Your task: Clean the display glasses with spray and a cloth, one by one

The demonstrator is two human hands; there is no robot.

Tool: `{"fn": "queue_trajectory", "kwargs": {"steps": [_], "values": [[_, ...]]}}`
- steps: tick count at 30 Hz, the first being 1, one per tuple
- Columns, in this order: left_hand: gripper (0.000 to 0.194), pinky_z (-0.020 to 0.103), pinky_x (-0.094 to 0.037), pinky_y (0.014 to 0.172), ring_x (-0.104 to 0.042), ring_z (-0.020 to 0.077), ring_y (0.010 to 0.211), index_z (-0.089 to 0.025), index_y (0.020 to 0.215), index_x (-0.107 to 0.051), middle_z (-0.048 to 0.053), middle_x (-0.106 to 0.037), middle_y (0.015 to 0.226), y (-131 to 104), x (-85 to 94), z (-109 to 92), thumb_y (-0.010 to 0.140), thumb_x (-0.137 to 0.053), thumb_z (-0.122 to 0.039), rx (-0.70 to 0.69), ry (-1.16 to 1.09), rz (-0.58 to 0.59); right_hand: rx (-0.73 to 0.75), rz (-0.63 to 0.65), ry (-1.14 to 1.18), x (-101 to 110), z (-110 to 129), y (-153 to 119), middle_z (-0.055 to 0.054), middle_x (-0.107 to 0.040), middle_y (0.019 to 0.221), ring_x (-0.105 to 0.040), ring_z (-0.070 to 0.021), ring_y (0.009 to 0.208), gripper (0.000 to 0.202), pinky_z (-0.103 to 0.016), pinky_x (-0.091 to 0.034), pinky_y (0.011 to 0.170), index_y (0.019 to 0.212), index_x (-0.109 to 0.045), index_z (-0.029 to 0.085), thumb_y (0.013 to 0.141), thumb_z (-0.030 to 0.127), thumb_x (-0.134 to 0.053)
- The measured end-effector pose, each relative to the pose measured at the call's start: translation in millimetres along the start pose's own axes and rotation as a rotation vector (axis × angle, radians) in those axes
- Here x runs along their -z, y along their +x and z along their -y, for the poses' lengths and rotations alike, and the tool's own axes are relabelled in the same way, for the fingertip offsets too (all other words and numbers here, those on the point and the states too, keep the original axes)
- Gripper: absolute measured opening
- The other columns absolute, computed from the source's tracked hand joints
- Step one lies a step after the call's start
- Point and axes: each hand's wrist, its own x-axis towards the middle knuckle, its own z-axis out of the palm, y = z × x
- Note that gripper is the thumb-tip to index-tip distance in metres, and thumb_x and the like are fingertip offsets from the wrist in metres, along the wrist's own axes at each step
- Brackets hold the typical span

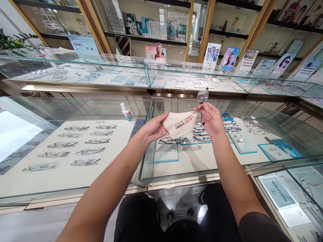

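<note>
A cream cleaning cloth [180, 125] with red and dark print is stretched above the glass counter. My left hand [156, 128] pinches its left edge between thumb and fingers. On the other side, my right hand [212, 117] is closed around a pair of eyeglasses [202, 96], held upright with one lens above my fingers and the other below. The cloth's right end meets the lower lens and my right fingertips. Whether the right fingers also grip the cloth is hard to make out.
Below my hands stands a glass display counter [176, 175] with rows of eyeglasses inside. A white spray bottle [126, 112] is to the left. Behind is another glass showcase [147, 75] with advertising cards on top. A side case [280, 198] stands at the lower right.
</note>
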Motion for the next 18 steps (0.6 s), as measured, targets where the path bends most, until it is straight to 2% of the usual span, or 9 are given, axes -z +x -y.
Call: {"fn": "queue_trajectory", "kwargs": {"steps": [4, 6, 8, 10, 13, 16, 18], "values": [[0.046, 0.043, -0.067, 0.082, -0.079, 0.0348, 0.107, -0.012, 0.116, -0.074, 0.021, -0.080, 0.104, 1, 2.8, 5, 0.094, -0.074, -0.052, 0.070, -0.042, 0.108, -0.014, -0.050, 0.020, 0, -7, 3, -0.002, -0.075, 0.092, -0.077, -0.0206, 0.100, 0.032, -0.030, -0.061, 0.082, 0.090, -0.072, 0.024, 0.080, 0.049, -0.090], [0.041, 0.043, -0.068, 0.085, -0.079, 0.0346, 0.108, -0.012, 0.115, -0.075, 0.020, -0.080, 0.104, 0, 3.3, 6, 0.090, -0.079, -0.045, 0.055, -0.046, 0.155, -0.018, -0.063, 0.029, 1, -10, 4, -0.001, -0.075, 0.092, -0.077, -0.0212, 0.102, 0.033, -0.029, -0.060, 0.079, 0.090, -0.072, 0.024, 0.079, 0.050, -0.091], [0.032, 0.042, -0.068, 0.086, -0.080, 0.0330, 0.104, -0.015, 0.110, -0.078, 0.018, -0.081, 0.104, -2, 2.9, 6, 0.084, -0.084, -0.032, 0.034, -0.024, 0.151, -0.029, -0.066, 0.035, 1, -11, 5, -0.001, -0.075, 0.091, -0.078, -0.0212, 0.102, 0.034, -0.029, -0.060, 0.079, 0.090, -0.073, 0.024, 0.078, 0.050, -0.092], [0.029, 0.040, -0.068, 0.082, -0.079, 0.0308, 0.099, -0.016, 0.107, -0.080, 0.016, -0.082, 0.107, -4, 1.8, 4, 0.081, -0.086, -0.025, 0.004, 0.010, 0.095, -0.054, -0.049, 0.029, 1, -10, 5, -0.001, -0.075, 0.090, -0.078, -0.0210, 0.100, 0.035, -0.030, -0.060, 0.082, 0.087, -0.073, 0.024, 0.076, 0.051, -0.093], [0.028, 0.038, -0.067, 0.079, -0.078, 0.0283, 0.099, -0.018, 0.107, -0.081, 0.015, -0.081, 0.116, -5, -0.6, -2, 0.081, -0.087, -0.028, -0.068, 0.009, -0.050, -0.083, 0.012, -0.019, -1, -7, 1, -0.001, -0.076, 0.088, -0.077, -0.0208, 0.097, 0.035, -0.033, -0.058, 0.093, 0.083, -0.074, 0.024, 0.074, 0.051, -0.095], [0.028, 0.038, -0.067, 0.082, -0.076, 0.0275, 0.104, -0.020, 0.105, -0.079, 0.013, -0.080, 0.120, -7, -4.9, -9, 0.081, -0.089, -0.030, -0.091, -0.082, -0.184, -0.042, 0.088, -0.139, -5, -4, -6, -0.001, -0.079, 0.089, -0.075, -0.0206, 0.100, 0.032, -0.034, -0.054, 0.103, 0.083, -0.075, 0.024, 0.078, 0.050, -0.093], [0.026, 0.037, -0.067, 0.083, -0.076, 0.0272, 0.105, -0.020, 0.103, -0.077, 0.012, -0.080, 0.118, -9, -8.4, -14, 0.081, -0.087, -0.028, -0.107, -0.132, -0.213, -0.038, 0.168, -0.210, -10, -5, -12, -0.001, -0.079, 0.089, -0.075, -0.0211, 0.100, 0.030, -0.036, -0.053, 0.104, 0.084, -0.075, 0.025, 0.081, 0.050, -0.091]]}}
